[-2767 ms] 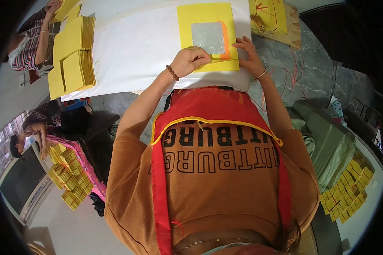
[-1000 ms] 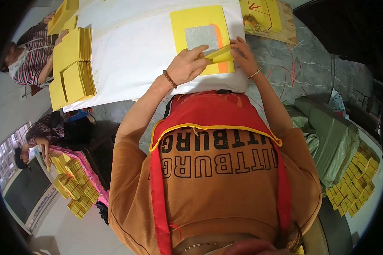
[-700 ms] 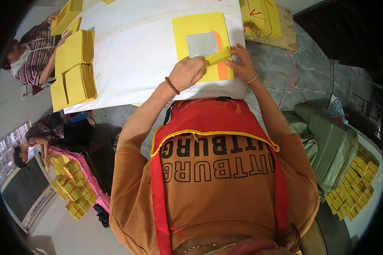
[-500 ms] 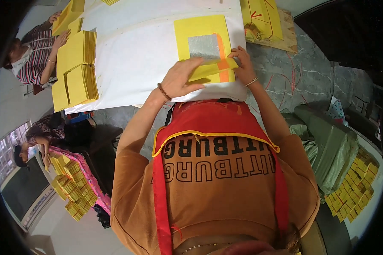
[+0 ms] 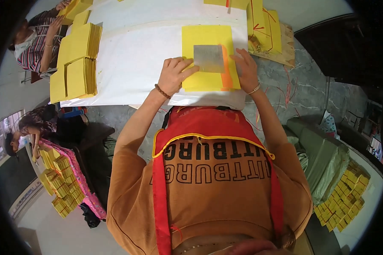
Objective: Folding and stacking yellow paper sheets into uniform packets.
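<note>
A yellow paper sheet or stack lies flat on the white-covered table, close to its near right corner. A silver foil square rests on the yellow paper, with an orange strip running along its right side. My left hand lies at the paper's left edge, fingers apart and reaching the foil's lower left corner. At the opposite edge, my right hand has its fingers loosely spread beside the orange strip; they are slightly blurred. Neither hand grips anything visible.
Stacks of yellow paper stand along the table's left side, near a person in a striped top. Tied yellow bundles sit beyond the right edge. Another person is at lower left by piled yellow bundles.
The yellow flap or sheet held raised at the near edge no longer shows lifted. My left hand has moved left and flattened; the foil square is now fully visible.
</note>
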`<state>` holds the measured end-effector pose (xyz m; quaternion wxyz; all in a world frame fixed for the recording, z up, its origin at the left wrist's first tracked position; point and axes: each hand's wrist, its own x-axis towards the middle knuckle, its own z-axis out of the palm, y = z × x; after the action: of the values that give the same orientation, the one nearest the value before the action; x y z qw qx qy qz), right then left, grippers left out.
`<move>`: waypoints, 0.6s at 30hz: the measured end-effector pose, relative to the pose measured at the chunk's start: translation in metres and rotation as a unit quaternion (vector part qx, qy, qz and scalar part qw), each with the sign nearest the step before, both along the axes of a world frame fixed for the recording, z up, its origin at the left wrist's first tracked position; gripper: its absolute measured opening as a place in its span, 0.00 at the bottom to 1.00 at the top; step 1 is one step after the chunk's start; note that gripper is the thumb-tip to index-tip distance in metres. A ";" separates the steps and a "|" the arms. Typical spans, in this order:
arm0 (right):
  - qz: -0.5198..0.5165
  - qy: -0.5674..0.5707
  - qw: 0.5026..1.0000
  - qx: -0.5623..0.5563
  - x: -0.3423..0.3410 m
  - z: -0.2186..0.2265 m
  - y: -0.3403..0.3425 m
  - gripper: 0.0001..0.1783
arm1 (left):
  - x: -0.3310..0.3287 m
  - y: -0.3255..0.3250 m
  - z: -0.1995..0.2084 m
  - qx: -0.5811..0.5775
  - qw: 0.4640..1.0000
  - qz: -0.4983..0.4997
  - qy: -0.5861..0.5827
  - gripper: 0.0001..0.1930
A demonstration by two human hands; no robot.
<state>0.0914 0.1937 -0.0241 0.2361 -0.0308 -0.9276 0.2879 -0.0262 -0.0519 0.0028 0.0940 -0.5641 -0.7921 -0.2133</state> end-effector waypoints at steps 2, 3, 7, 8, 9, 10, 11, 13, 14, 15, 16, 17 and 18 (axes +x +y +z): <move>0.073 -0.017 0.994 0.081 0.007 0.012 0.003 0.22 | 0.005 -0.004 0.012 -0.006 0.999 -0.024 0.042 0.20; 0.144 -0.035 0.976 0.158 0.011 0.015 0.004 0.22 | 0.008 -0.007 0.016 -0.006 0.999 -0.022 0.041 0.20; 0.245 -0.118 0.959 0.076 0.027 0.014 -0.006 0.21 | 0.022 -0.017 0.012 0.009 0.992 -0.053 -0.115 0.18; 0.232 -0.110 0.966 0.016 0.029 0.009 -0.010 0.19 | 0.025 -0.019 0.006 0.040 0.974 -0.041 -0.217 0.17; 0.218 -0.101 0.970 -0.044 0.029 0.005 -0.013 0.18 | 0.025 -0.018 -0.001 0.084 0.965 -0.029 -0.247 0.13; 0.221 -0.103 0.969 -0.047 0.027 0.003 -0.015 0.18 | 0.026 -0.018 -0.004 0.083 0.965 -0.026 -0.249 0.13; 0.192 -0.095 0.972 -0.100 0.023 0.000 -0.016 0.15 | 0.027 -0.018 -0.007 0.079 0.953 0.031 -0.290 0.12; 0.163 -0.088 0.971 -0.152 0.018 -0.010 -0.013 0.12 | 0.026 -0.008 -0.006 0.079 0.921 0.144 -0.353 0.11; 0.106 -0.181 0.954 -0.215 0.017 -0.018 -0.011 0.12 | 0.024 -0.003 -0.006 0.080 0.921 0.144 -0.353 0.11; 0.047 -0.271 0.922 -0.274 0.018 -0.024 -0.008 0.15 | 0.022 0.000 -0.007 0.068 0.900 0.179 -0.392 0.12; 0.050 -0.272 0.921 -0.274 0.014 -0.021 -0.012 0.15 | 0.020 0.003 -0.008 0.056 0.875 0.217 -0.429 0.13; 0.025 -0.234 0.913 -0.332 0.010 -0.013 -0.020 0.18 | 0.018 0.008 -0.011 0.090 0.879 0.232 -0.407 0.15; 0.001 -0.195 0.900 -0.389 0.006 -0.008 -0.025 0.21 | 0.015 0.010 -0.014 0.090 0.879 0.233 -0.406 0.15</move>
<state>0.0976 0.1689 -0.0325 0.0193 -0.1751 -0.7691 0.6143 -0.0113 -0.0420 -0.0114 -0.1385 -0.2161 -0.8465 -0.4664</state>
